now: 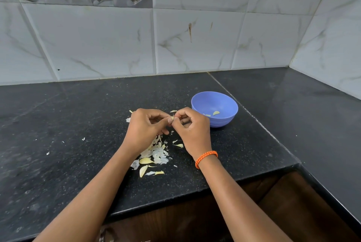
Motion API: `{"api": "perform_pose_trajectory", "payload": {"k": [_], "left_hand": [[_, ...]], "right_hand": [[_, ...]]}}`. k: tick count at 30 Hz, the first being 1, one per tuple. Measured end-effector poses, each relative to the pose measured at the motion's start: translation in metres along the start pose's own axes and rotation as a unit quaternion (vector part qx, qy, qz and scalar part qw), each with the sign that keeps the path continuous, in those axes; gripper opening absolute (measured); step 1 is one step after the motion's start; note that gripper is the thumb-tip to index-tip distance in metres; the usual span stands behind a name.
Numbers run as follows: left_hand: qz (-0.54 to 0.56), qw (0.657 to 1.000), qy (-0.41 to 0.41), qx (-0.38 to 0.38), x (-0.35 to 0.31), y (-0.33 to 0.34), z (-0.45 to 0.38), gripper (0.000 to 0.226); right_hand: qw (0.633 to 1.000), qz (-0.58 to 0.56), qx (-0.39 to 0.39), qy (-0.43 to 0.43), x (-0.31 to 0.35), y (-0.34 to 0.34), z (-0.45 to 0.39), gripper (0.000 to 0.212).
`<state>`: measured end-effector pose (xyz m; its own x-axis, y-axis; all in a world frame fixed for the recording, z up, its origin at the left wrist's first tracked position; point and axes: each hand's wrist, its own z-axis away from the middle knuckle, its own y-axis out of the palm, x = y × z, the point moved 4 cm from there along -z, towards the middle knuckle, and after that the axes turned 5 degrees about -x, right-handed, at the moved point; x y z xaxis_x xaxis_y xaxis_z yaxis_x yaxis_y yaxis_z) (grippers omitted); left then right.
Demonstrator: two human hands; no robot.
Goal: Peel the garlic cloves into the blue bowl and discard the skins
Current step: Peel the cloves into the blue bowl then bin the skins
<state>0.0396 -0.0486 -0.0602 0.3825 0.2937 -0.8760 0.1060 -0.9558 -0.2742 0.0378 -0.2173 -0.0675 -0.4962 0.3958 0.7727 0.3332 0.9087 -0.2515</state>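
A tiled wall point(195, 42) in pale marble pattern backs a black speckled counter point(58, 124) that turns a corner on the right. At about 2 o'clock from the hands stands one blue bowl point(224, 122), upright on the counter, just beside the right hand; two peeled cloves point(216, 113) lie on its floor, one plump, one thinner and partly hidden by the near rim. At 6 o'clock from the hands, between the two forearms, lies a heap of skins point(156, 153), white and yellowish, too tangled to count, with two unpeeled cloves point(145, 160) at its near edge. Small loose flakes point(83, 138) are scattered to 9 o'clock, at least three of them, well apart from the heap. The left hand point(145, 126) and right hand point(192, 126) meet above the counter, fingers curled, thumb and forefinger tips of both pinching one garlic clove point(172, 118), of which only a sliver of pale yellow shows between them. One orange braided band point(206, 158) circles the right wrist
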Motion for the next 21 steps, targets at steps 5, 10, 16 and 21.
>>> {"api": "perform_pose_trajectory", "payload": {"k": [5, 10, 16, 21], "left_hand": [[0.046, 0.998, -0.021, 0.029, 0.0026, 0.0045, 0.0007, 0.01], [0.097, 0.993, -0.041, 0.055, 0.0042, 0.0058, 0.0, 0.011], [0.124, 0.989, -0.052, 0.066, 0.0026, 0.0059, 0.001, 0.013], [0.135, 0.987, -0.068, 0.056, 0.0017, 0.0078, 0.0007, 0.018]], "right_hand": [[0.999, 0.031, 0.002, -0.022, 0.0002, 0.0, 0.0002, 0.019], [1.0, 0.022, 0.0, -0.018, -0.0001, -0.0014, 0.0001, 0.02], [0.999, -0.037, 0.008, 0.027, -0.0001, -0.0006, 0.0008, 0.02], [0.995, -0.076, 0.011, 0.066, -0.0014, -0.0014, 0.0006, 0.018]]}}
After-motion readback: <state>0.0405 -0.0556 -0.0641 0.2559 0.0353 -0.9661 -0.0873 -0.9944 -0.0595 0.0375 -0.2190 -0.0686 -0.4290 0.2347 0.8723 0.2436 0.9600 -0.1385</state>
